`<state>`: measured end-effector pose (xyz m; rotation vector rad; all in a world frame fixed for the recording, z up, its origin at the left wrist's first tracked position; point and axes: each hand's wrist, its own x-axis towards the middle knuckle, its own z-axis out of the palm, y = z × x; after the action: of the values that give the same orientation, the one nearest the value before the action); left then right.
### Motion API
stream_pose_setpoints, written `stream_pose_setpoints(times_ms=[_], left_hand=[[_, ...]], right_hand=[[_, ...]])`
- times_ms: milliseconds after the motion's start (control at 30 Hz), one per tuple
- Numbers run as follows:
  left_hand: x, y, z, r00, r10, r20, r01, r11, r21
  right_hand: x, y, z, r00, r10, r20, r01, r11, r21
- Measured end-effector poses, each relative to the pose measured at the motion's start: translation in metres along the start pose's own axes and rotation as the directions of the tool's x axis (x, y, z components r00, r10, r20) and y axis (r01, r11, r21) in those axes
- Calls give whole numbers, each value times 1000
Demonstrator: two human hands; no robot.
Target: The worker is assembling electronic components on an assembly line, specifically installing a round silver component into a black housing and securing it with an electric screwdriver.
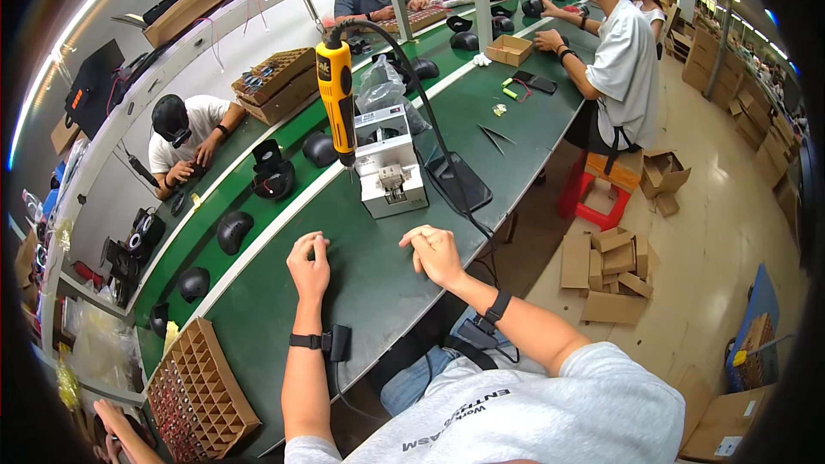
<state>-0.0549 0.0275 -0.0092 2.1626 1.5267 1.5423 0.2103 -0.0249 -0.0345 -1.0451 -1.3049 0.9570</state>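
Note:
My left hand [309,268] is over the green bench top, its fingers loosely curled in with the thumb beside them. My right hand [436,258] is held near the bench's front edge, fingers bent in; no object shows in either hand. Just beyond and between them stands a small grey-white benchtop machine [392,174] with a metal feed block at its front. A yellow and black electric screwdriver [336,103] hangs upright beside the machine, its black cable looping to the right. Near the machine's right side lies a black smartphone [460,182], closer to my right hand.
A cardboard divider tray [206,382] of small parts stands at the lower left. Black rounded housings [234,232] sit along the green conveyor. Tweezers [494,139] and an open carton [509,50] lie farther along. Co-workers sit across and to the right. Flattened cardboard [608,275] covers some floor.

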Motion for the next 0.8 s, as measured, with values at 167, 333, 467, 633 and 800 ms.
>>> stream_pose_setpoints(times_ms=[167, 333, 467, 633, 800], left_hand=[[1, -9, -6, 992, 108, -71, -110, 994, -21], [-4, -19, 4, 994, 42, 103, -41, 999, -15], [-9, -23, 5, 993, 8, 122, -15, 998, 55], [-13, -25, -3, 992, -52, 114, 53, 999, -1], [2, 7, 0, 996, 46, -78, -40, 997, 73]], right_hand=[[-1, 1, 14, 974, -178, -142, 199, 968, 152], [1, 16, 1, 996, -93, 9, 83, 926, 369], [1, 25, 7, 987, -157, 23, 138, 920, 368], [0, 19, 2, 995, -94, 33, 76, 927, 366], [-4, -4, 13, 994, -109, -6, 109, 992, 63]])
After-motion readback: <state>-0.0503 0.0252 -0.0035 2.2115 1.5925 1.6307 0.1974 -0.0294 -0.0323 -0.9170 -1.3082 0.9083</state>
